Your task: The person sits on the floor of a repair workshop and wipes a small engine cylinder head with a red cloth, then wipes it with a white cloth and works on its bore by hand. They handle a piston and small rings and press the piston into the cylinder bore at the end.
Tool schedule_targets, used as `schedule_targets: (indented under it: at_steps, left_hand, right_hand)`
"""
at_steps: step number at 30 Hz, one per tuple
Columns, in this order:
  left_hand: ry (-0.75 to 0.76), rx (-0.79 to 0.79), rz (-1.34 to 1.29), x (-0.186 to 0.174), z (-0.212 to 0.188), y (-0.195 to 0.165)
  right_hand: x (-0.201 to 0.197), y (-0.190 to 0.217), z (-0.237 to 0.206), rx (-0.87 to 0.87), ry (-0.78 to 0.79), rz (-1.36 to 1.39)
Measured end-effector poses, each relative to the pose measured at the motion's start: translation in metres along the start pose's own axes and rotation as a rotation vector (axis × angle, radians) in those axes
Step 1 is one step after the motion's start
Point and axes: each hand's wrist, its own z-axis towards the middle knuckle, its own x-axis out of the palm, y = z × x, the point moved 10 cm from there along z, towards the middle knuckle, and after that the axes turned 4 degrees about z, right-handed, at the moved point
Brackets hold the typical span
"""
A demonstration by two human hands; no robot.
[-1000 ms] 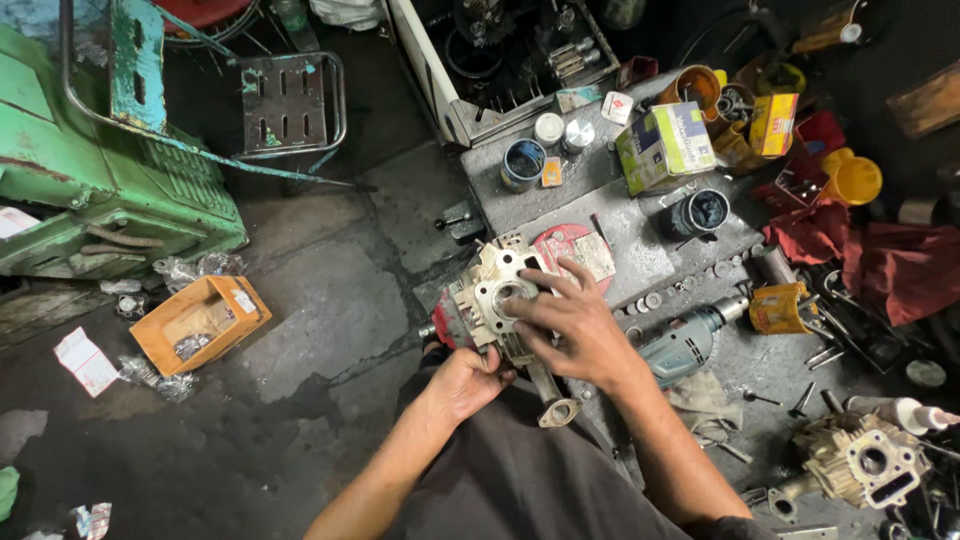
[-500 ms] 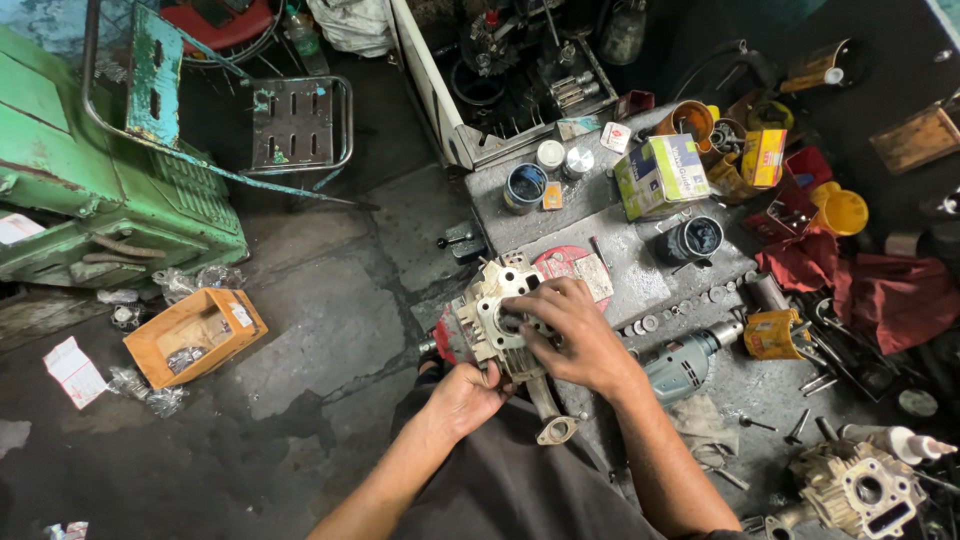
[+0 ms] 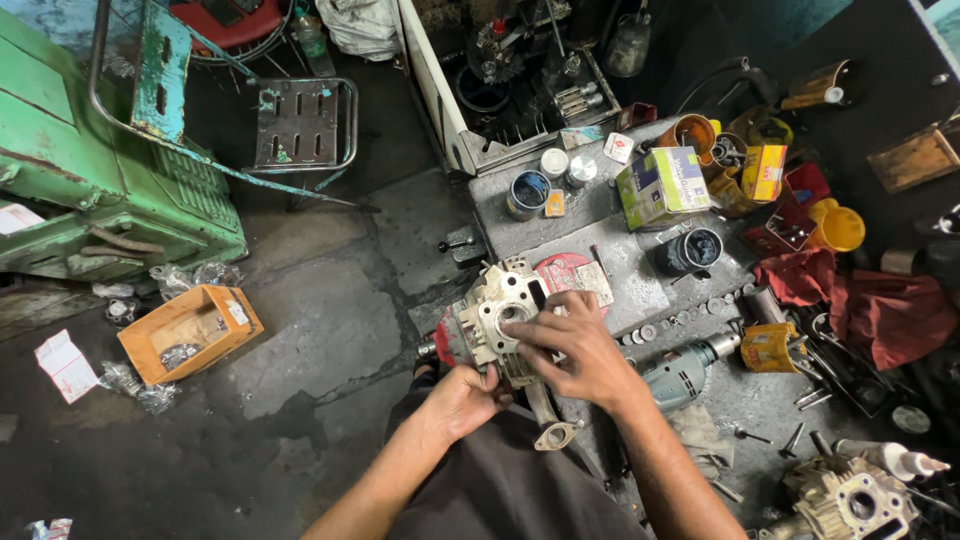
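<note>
Orange box [image 3: 188, 332] sits on the floor far left. Left hand [image 3: 462, 398] grips the engine casting [image 3: 497, 320] from below at the bench edge; right hand [image 3: 572, 347] lies over its top, fingers curled around it. Drill [image 3: 685, 370] just beside, red rag [image 3: 860, 300] further right.

A small engine repair workshop is indicated. A grimy counter [image 3: 640, 275] is crowded with an electric drill [image 3: 685, 372], paint tins [image 3: 527, 193], parts cartons [image 3: 662, 185] and red rags [image 3: 860, 300]. A bare engine casting [image 3: 500, 320] is held over the stained concrete floor [image 3: 320, 340]. A green machine [image 3: 90, 190] and a tray of oily parts [image 3: 520, 80] are seen beside it
</note>
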Motion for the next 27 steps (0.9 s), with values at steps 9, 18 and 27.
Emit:
schedule_targets:
  at_steps: [9,18,27]
  left_hand:
    - [0.029,0.01,-0.007,0.005,0.001,-0.002]
    - [-0.014,0.057,0.01,0.005,0.001,-0.007]
    - [-0.099,0.092,-0.059,-0.01,0.005,-0.006]
  right_hand:
    - [-0.005,-0.007,-0.004,0.063,-0.017,0.146]
    - [-0.022,-0.008,-0.008,0.097,-0.194,0.326]
    - [-0.033,0.012,-0.002,0.101,-0.218,0.172]
